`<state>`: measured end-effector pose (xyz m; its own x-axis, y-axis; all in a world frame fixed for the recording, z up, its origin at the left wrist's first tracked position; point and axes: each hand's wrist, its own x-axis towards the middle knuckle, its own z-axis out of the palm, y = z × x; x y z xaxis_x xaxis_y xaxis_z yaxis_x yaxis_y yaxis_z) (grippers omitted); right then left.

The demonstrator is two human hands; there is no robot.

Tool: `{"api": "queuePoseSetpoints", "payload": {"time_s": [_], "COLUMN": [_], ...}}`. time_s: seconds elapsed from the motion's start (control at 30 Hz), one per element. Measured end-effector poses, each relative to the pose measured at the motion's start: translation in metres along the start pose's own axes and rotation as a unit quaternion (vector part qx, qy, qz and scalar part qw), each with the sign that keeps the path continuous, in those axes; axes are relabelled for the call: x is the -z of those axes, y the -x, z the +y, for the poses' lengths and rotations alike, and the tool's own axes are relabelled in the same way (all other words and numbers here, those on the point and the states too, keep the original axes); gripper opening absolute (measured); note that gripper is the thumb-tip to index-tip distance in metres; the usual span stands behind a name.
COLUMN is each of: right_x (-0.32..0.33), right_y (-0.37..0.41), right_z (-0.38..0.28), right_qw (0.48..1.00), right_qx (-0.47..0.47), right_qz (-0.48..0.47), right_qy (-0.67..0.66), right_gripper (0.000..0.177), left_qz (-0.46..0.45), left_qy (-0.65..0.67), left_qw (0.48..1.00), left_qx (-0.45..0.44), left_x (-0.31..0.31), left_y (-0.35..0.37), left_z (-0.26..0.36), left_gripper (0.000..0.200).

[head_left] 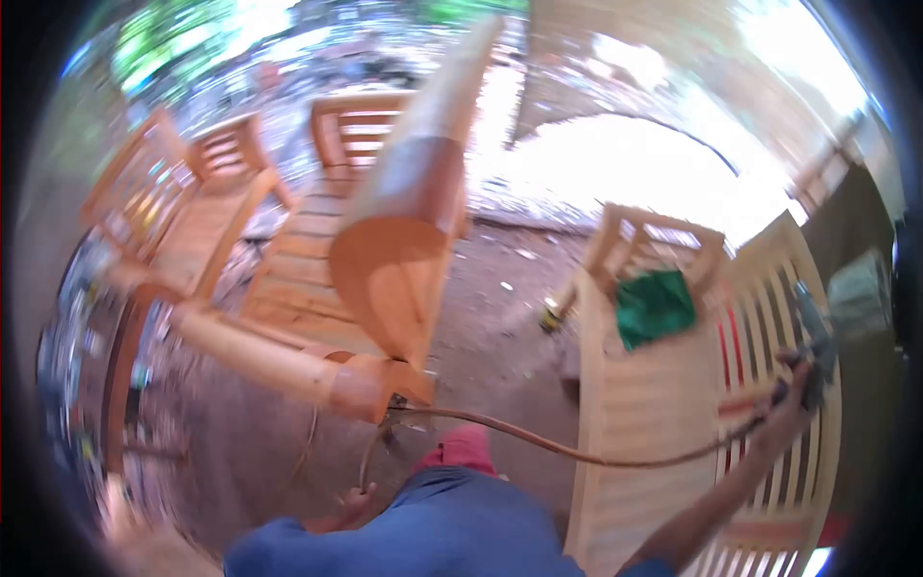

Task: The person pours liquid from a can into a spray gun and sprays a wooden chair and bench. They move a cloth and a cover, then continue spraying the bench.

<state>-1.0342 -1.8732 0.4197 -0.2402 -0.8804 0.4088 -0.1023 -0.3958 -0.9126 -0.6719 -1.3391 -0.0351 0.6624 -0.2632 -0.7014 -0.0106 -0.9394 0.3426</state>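
My right hand (790,402) is closed around a spray gun (815,344), raised beside the slatted back of a pale wooden bench (646,404). From near the gun a brown hose (538,446) sags across to the left. Low and left of my body, my left hand (356,504) is closed on a lower stretch of the hose, which loops up near the bench's end. A green cloth (656,308) lies on the pale bench's seat near its far armrest. Motion blurs the gun's details.
On the left stands an orange-brown varnished bench (308,260) with a broad curved top piece (394,274) and a rounded rail (260,351). Another varnished bench (207,226) is behind it. A small yellow-and-black object (551,317) lies on the dirt floor (500,337) between the benches.
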Motion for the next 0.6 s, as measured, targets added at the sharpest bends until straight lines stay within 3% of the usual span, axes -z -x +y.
{"api": "queuePoseSetpoints", "payload": {"time_s": [0.1,0.27,0.5,0.6], "right_x": [-0.056,-0.126,-0.271,-0.33], "right_y": [-0.065,-0.18,-0.273,-0.308], "right_z": [0.011,0.042,0.046,0.061], "right_qw": [0.997,0.989,0.957,0.904], "right_qx": [0.056,0.055,0.037,0.027], "right_qz": [-0.021,-0.114,-0.226,-0.369], "right_qy": [-0.041,-0.081,-0.18,-0.214], "right_gripper": [0.034,0.037,0.048,0.048], "left_qz": [-0.011,0.051,0.134,0.15], "left_qy": [0.009,0.028,0.047,0.062], "left_qw": [0.999,0.989,0.97,0.971], "left_qx": [0.043,0.136,0.197,0.177], "left_x": [-0.059,-0.113,-0.129,-0.118], "left_y": [0.033,0.053,0.04,0.016], "left_z": [0.019,0.047,0.101,0.157], "left_gripper": [0.064,0.064,0.065,0.065]}}
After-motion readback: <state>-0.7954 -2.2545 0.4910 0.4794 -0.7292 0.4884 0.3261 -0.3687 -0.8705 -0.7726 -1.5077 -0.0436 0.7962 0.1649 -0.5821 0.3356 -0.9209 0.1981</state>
